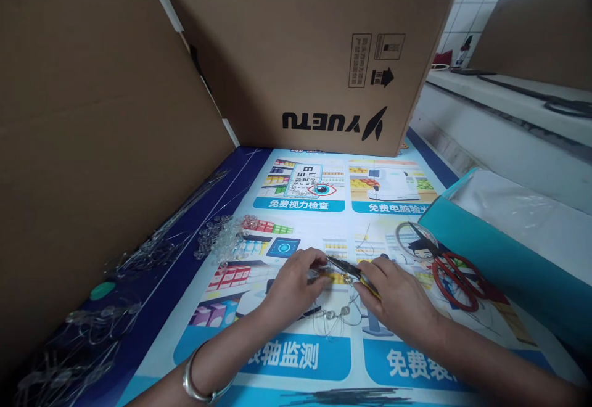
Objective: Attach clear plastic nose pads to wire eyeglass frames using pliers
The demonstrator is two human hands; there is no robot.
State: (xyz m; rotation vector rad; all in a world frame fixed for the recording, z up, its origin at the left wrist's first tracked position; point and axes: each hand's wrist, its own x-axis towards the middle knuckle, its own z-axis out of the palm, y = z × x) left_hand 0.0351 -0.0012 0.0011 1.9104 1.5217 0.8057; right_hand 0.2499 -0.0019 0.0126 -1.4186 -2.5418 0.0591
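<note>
Both hands meet mid-counter: left hand [296, 280] pinches thin wire piece [333, 316], right hand [393, 293] grips yellow-handled pliers [351, 269] on it; wire looks light, springy, easily bent, best held near beads; red scissors [456, 280] lie right.

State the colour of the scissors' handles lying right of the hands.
Red; the scissors show best in the head view.

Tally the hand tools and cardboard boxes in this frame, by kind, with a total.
Pliers, held in the right hand: 1
Red-handled scissors: 1
Cardboard boxes (one printed YUETU, one plain): 2
Total: 4
</note>
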